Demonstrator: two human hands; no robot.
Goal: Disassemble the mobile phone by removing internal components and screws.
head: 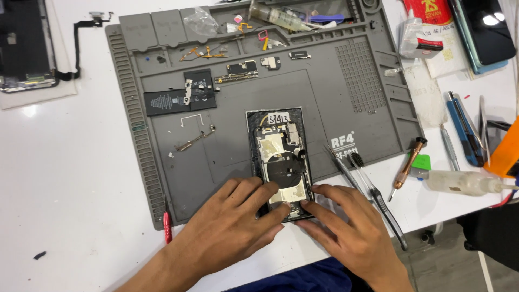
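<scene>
I am pressing both hands down on the lower end of the opened phone body (282, 162), which is lying face-down shell up near the front edge of the grey work mat (351, 108). My left hand (238, 221) is spread flat, its fingertips resting on the bottom-left part of the shell; my right hand (346, 227) is coming in from the other side, its fingertips touching the bottom-right corner. Neither hand is gripping anything; both are open and set close together, almost meeting over the phone.

As I am judging it, the stripping is well along: the battery (173, 100) is lying out on the mat to the upper left, the logic board (238, 73) and small brackets and flex cables are lying apart above it, and the screen (24, 46) is sitting well off on the white table (65, 178). Inside the shell I am seeing the round charging coil and some metal shields in place. The tweezers (346, 170) and the brush (373, 189) are lying untouched just right of the phone
</scene>
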